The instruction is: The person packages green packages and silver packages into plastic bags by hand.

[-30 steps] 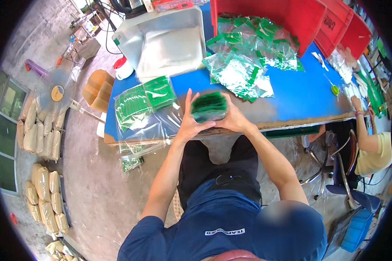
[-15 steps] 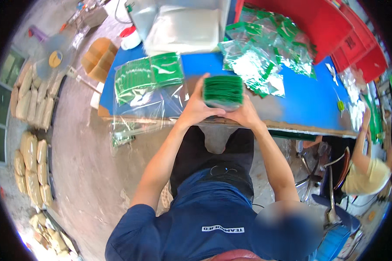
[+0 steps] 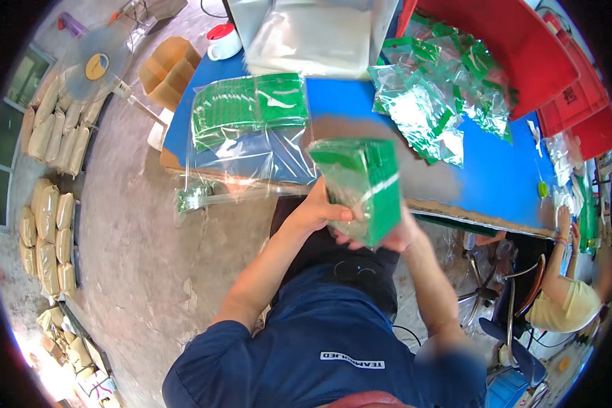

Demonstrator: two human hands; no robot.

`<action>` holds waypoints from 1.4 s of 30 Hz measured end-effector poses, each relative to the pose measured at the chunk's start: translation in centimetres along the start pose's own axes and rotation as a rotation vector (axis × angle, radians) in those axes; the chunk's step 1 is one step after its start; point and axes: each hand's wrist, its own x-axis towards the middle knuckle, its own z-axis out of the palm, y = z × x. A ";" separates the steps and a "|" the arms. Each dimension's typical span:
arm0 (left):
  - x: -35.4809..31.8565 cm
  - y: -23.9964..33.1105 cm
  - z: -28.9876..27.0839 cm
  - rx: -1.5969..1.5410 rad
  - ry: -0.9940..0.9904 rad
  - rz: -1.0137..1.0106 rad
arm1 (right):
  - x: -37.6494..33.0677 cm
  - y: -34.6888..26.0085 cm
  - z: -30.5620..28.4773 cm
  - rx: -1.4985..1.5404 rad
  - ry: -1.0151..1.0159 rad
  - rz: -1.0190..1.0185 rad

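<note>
Both my hands hold a thick stack of flat green-and-clear plastic packets point(image 3: 381, 183), tilted, just in front of the table's near edge. My left hand point(image 3: 321, 209) grips the stack's left side, its thumb across the clear lower part. On the other side my right hand point(image 3: 404, 232) closes round the lower right, its fingers partly hidden under the packets. A large clear plastic bag point(image 3: 241, 146) lies at the left of the table with rows of similar green packets inside, its mouth hanging over the near edge.
Loose packets point(image 3: 428, 102) spill from a red bin point(image 3: 503, 41) at the back right of the blue table point(image 3: 486, 187). Clear sheets or bags point(image 3: 313, 41) sit in a holder at the back. Beside it stands a white mug point(image 3: 224, 44). A person point(image 3: 564, 299) works at the far right.
I have brought the stack nearer to me and slightly right, turning it so the broad face and side show. Both hands have moved with it. The view has shifted a little.
</note>
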 end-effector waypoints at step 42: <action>-2.9 4.2 6.6 1.709 -0.277 0.758 | -5.5 -0.2 2.7 0.233 0.224 -0.201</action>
